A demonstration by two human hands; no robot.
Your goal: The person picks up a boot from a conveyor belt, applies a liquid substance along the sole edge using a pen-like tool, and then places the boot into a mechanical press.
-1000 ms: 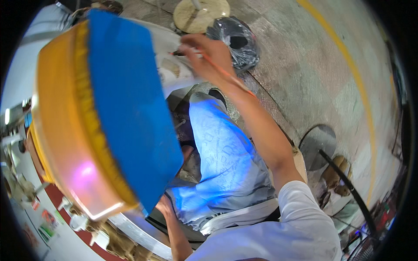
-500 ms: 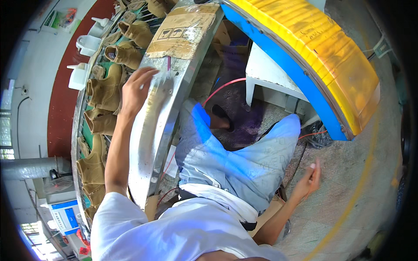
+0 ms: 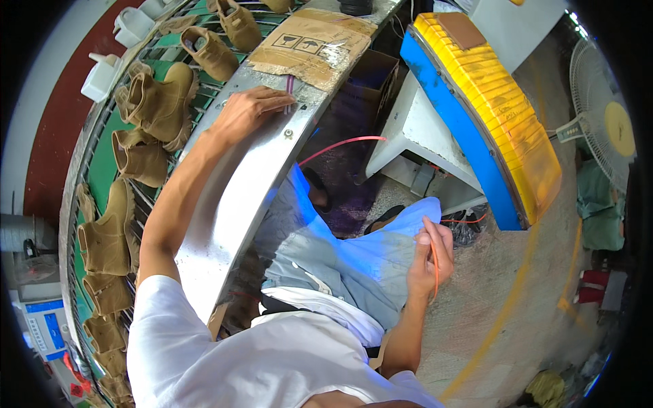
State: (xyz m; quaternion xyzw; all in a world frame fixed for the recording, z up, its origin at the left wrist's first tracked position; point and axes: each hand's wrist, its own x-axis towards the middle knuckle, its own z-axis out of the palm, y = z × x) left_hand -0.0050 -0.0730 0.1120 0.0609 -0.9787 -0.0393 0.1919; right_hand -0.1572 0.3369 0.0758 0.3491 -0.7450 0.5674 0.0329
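My left hand [image 3: 246,114] reaches over the shiny metal bench top [image 3: 228,197]. Its fingertips are drawn together at a thin purple stick [image 3: 290,85], which lies by the edge of a flattened cardboard piece [image 3: 313,42]. Above my right thigh, my right hand [image 3: 432,257] is closed around a thin orange cord [image 3: 436,275], with part of the cord hanging below the fingers.
Tan boots [image 3: 158,102] stand in a row on the rack left of the bench. White squeeze bottles [image 3: 102,76] line its far side. Ahead on the right are a yellow-and-blue curved hood [image 3: 486,102], a white stand [image 3: 422,126] and a fan [image 3: 602,112].
My left hand has come down from above the bench to the purple stick. My right hand has risen inward toward my thigh, the orange cord now plainly showing. The view has shifted.
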